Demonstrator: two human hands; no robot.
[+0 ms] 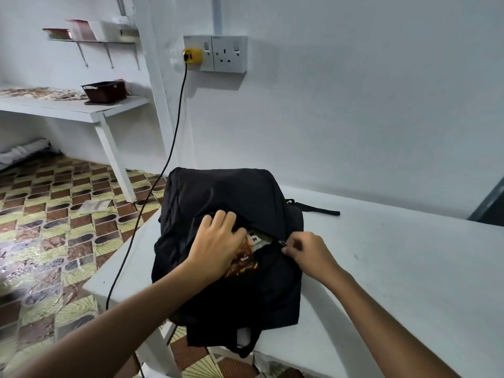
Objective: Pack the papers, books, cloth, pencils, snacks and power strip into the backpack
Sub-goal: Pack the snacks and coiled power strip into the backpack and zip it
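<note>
While the black backpack (231, 241) lies flat on the white table (395, 268), close to the table's left edge, both hands are right at its open mouth. One view only, from the head camera, so here it is. The left hand (218, 242) is spread flat, fingers extended, pressing down on an orange snack packet (242, 261) that pokes out of the opening; it is pushing, not gripping. The right hand (308, 253) is pinched closed on what looks like the zipper pull (282, 243) at the right end of the opening. A paler item with a label (255, 238) shows just inside, beside the packet; what else is inside is hidden.

Handling, as a judgement: the bag is soft fabric, slumped and creased, so it will fold and shift under a pull unless one hand pins it. The packet looks like thin glossy film, light, slippery and likely to crackle; its contents could crush, so a flat palm beats a squeeze. The zipper pull is small and stiff, best taken between thumb and forefinger, with the packet tucked fully clear so the film doesn't snag in the teeth.

A black cable (152, 195) runs from a yellow plug (193, 55) at the wall socket (215, 53) down past the table's left edge; I can't tell whether it belongs to the power strip.
</note>
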